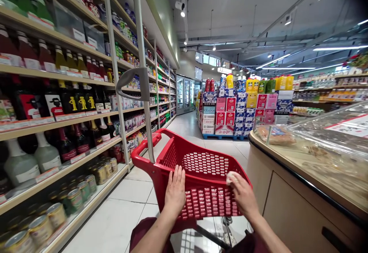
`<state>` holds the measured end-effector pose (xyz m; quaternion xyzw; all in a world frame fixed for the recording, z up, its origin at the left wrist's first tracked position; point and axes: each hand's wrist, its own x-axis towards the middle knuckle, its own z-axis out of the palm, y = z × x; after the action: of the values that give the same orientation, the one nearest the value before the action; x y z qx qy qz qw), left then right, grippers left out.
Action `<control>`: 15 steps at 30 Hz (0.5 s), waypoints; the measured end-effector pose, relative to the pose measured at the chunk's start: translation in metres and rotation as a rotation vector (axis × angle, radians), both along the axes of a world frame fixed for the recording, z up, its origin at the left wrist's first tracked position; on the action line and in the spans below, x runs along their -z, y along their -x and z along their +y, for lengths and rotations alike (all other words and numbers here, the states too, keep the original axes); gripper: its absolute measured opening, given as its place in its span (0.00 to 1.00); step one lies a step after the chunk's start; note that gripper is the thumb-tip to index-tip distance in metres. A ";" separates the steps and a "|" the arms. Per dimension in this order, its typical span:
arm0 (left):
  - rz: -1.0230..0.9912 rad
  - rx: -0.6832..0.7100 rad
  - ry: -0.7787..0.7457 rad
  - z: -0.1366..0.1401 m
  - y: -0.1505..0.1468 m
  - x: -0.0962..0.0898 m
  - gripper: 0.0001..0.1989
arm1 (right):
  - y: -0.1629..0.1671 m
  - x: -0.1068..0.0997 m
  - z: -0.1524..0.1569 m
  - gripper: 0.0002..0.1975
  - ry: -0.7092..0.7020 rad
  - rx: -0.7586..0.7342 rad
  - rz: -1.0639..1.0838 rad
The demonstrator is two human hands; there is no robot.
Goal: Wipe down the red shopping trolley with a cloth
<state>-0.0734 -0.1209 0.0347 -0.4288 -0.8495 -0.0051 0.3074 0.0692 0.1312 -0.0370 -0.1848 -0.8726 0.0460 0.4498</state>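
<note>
A red plastic shopping cart (207, 182) with perforated walls stands right in front of me, its side turned toward me. My left hand (176, 187) lies flat against the near rim, fingers straight and close together, holding nothing. Toward the rim's right end, my right hand (242, 191) is closed around a small crumpled white cloth or tissue (230, 178), which touches the rim. From the cart's left end rises a metal pole (143, 38) with a grey plastic grip (132, 84) on it. No goods show inside the basket.
Shelves of bottles and cans (69, 119) line the left side of the aisle. A wooden counter (276, 184) with a clear cover borders the right. Stacked drink cartons (225, 111) stand on a blue pallet ahead, with glass-door fridges (185, 90) beyond.
</note>
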 end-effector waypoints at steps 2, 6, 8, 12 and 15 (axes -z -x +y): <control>0.007 -0.006 -0.020 0.003 -0.002 0.001 0.35 | -0.011 0.005 0.017 0.18 0.090 0.141 0.046; 0.010 -0.036 -0.043 0.007 -0.006 0.002 0.33 | 0.006 0.002 -0.006 0.19 0.037 0.068 0.078; 0.015 -0.035 -0.033 0.007 -0.005 0.001 0.34 | 0.017 -0.004 -0.026 0.20 -0.033 -0.077 0.058; 0.025 -0.023 -0.022 0.006 -0.003 0.000 0.34 | 0.007 -0.003 -0.015 0.19 -0.022 -0.110 0.049; 0.029 -0.035 -0.037 0.008 -0.005 -0.001 0.34 | -0.007 0.008 0.006 0.18 0.067 0.094 0.128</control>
<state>-0.0683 -0.1125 0.0352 -0.4082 -0.8520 -0.0095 0.3276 0.0762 0.1369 -0.0450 -0.2371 -0.8304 0.0660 0.4999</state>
